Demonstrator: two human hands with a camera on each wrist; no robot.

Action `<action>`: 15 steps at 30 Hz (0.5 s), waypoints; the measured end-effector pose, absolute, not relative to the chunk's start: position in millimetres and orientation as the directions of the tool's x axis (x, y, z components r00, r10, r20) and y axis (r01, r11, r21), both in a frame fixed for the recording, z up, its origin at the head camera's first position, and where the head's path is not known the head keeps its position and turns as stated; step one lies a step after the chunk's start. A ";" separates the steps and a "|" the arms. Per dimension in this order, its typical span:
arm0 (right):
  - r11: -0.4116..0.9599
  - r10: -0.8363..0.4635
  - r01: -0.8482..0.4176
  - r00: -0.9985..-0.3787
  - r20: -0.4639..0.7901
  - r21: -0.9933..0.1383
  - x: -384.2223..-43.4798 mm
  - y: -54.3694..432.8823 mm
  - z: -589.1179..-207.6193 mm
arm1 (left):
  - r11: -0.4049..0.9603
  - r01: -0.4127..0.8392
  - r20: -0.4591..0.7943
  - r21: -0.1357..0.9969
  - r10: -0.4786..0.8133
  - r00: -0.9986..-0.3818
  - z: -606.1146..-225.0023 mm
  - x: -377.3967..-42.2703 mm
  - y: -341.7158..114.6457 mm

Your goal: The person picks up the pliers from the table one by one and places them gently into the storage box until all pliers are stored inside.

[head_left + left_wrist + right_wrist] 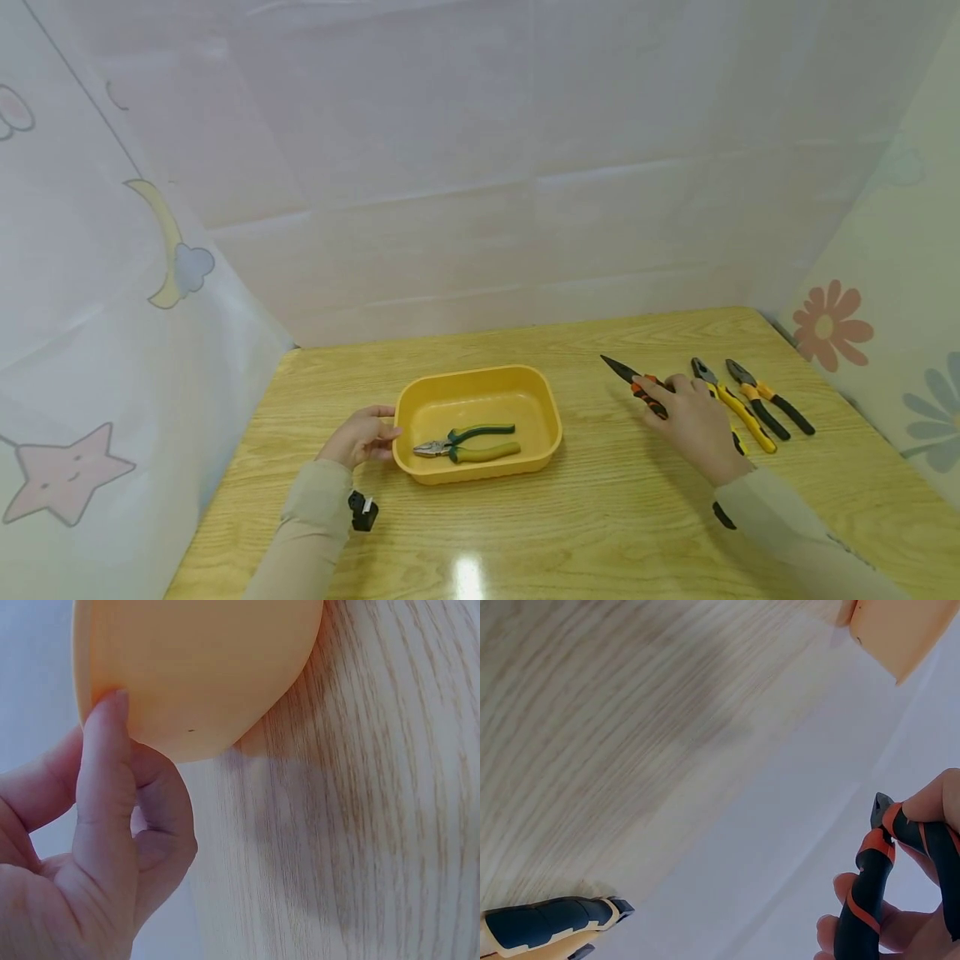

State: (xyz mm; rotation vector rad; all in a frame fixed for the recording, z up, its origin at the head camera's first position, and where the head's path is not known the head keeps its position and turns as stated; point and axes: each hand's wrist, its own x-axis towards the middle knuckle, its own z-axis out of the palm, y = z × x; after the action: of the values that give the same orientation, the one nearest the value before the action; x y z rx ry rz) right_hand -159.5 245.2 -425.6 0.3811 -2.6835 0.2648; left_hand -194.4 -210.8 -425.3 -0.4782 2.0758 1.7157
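Observation:
My left hand (365, 437) holds the left end of a yellow plastic tray (480, 477), thumb and fingers pinching its rim, as the left wrist view also shows. Inside the tray lies a pair of combination pliers (480, 454) with green and yellow handles, jaws toward the left. My right hand (693, 421) grips long-nose pliers (874, 862) by their black and orange handles. Their dark pointed tip aims up and left in the head view, and the right wrist view shows them raised over the table.
Right of my right hand lie yellow-handled pliers (750, 418), partly hidden by it, and pliers with black and orange handles (772, 408). The wooden table (600, 533) meets a pale hanging sheet (450, 208) at the back, with printed sheets at both sides.

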 end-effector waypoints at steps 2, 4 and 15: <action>0.940 -0.236 -0.321 -0.856 0.459 -0.114 -159.6 244.1 -425.5 | 0.183 -0.501 -0.509 0.846 -0.004 -0.861 -425.5 -194.0 -210.8; 0.934 -0.252 -0.342 -0.834 0.492 -0.100 -160.0 242.7 -425.5 | 0.184 -0.500 -0.508 0.846 -0.002 -0.861 -425.7 -193.6 -210.8; 0.910 -0.333 -0.415 -0.771 0.543 -0.031 -161.7 234.2 -422.3 | 0.209 -0.510 -0.517 0.835 -0.021 -0.856 -423.4 -194.9 -209.9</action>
State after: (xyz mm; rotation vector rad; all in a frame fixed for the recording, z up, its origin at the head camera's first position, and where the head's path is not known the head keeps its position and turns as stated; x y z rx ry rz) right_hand -161.7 234.2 -422.3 0.5358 -2.5239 0.2011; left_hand -194.9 -209.9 -423.4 -0.4932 2.0954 1.6853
